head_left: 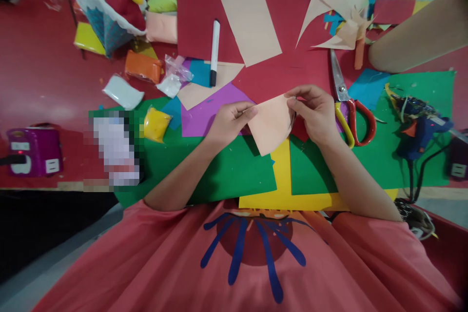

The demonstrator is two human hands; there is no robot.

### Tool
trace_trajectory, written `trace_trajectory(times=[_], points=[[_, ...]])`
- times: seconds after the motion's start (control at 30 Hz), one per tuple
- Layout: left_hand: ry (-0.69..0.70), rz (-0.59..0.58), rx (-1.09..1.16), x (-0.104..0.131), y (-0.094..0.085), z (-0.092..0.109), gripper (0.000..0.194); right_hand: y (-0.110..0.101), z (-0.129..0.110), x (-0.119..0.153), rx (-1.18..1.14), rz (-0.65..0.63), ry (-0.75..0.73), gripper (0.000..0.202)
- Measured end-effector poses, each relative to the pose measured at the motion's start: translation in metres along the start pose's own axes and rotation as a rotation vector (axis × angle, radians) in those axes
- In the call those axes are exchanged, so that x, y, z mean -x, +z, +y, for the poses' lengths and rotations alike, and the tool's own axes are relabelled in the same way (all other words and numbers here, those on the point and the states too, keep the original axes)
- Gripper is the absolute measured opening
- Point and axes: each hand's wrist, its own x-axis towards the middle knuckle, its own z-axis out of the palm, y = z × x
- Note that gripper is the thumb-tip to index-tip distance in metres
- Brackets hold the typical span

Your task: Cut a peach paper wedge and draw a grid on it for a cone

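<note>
Between my hands is a peach piece of paper, with a straight top edge and a curved lower right side. My left hand pinches its left corner between thumb and fingers. At the upper right corner, my right hand grips it the same way. Scissors with red and yellow handles lie just right of my right hand, blades pointing away. Beyond my left hand, a white marker with a dark cap rests across peach and blue paper. A long peach strip lies on the red sheet farther up.
Green sheets and a yellow sheet cover the near table. A glue gun with a cable lies right. Paper scraps and a cardboard tube are back right. Clay packets and a purple power socket box are left.
</note>
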Motion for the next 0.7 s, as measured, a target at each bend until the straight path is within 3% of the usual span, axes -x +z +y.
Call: trace_trajectory(times=[0.3, 0.57, 0.7], points=[[-0.008, -0.09, -0.057, 0.0054, 0.0011, 0.0035, 0.039, 0.0022, -0.0083, 0.0022, 0.029, -0.08, 0.083, 0.022], [0.04, 0.07, 0.099, 0.0019, -0.0007, -0.0011, 0.035, 0.0044, -0.009, 0.003, 0.003, 0.015, 0.042, 0.024], [0.038, 0.082, 0.189, 0.0015, -0.0031, -0.0025, 0.032, 0.0015, -0.0065, 0.0025, -0.027, 0.065, -0.007, 0.024]])
